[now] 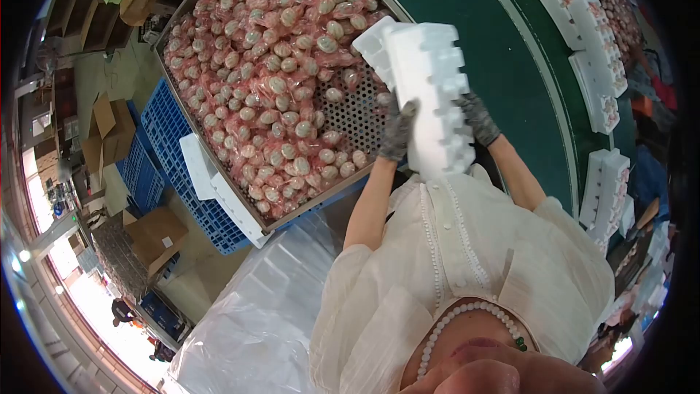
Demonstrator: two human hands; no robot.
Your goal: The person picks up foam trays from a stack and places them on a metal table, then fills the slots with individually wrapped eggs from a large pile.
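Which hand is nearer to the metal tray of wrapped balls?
The left. The left hand is at the edge of the metal tray; the right hand is farther off, on the other side of the white foam trays.

No text, number, brand or sign can be read; on the cardboard box (152, 228), a small white label (167, 242) is seen, unreadable.

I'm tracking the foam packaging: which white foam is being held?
The foam trays between the left hand and right hand. Other foam sits beside the metal bin or along the green surface, touched by neither hand.
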